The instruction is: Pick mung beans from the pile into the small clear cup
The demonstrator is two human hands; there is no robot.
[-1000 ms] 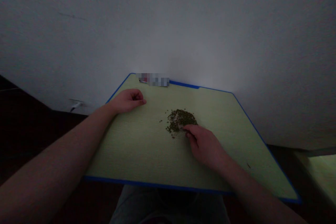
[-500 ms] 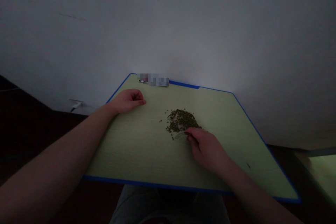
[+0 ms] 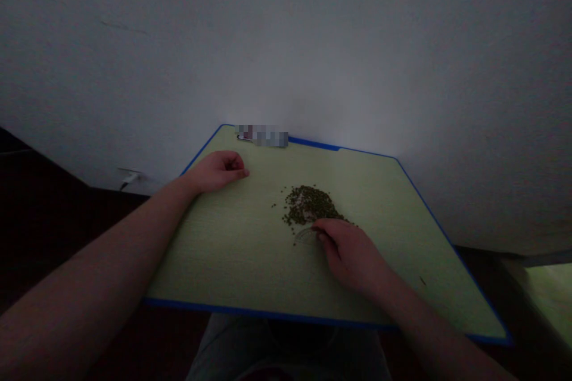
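A low heap of small green beans (image 3: 319, 199), like mung beans, lies mid-table, with a paler patch showing through its left part. At the heap's near edge, my right hand (image 3: 346, 247) pinches a clear, curved plastic piece with fine markings, which looks like a protractor (image 3: 304, 236). Its left part juts out from my fingertips against the tabletop; the rest is hidden by the hand. Loosely curled, my left hand (image 3: 218, 171) rests on the table at the left, apart from the beans, with nothing visible in it.
The pale green table (image 3: 250, 268) has a blue rim and stands against a grey wall. A blurred-out packet-like object (image 3: 268, 137) lies at its far edge. A small dark sliver (image 3: 422, 281) is near the right side. A plug (image 3: 129, 180) sits low on the wall.
My right hand has drawn slightly toward me with the protractor, out of the heap's near edge. Several beans have spread toward the right and near side. My left hand stays put.
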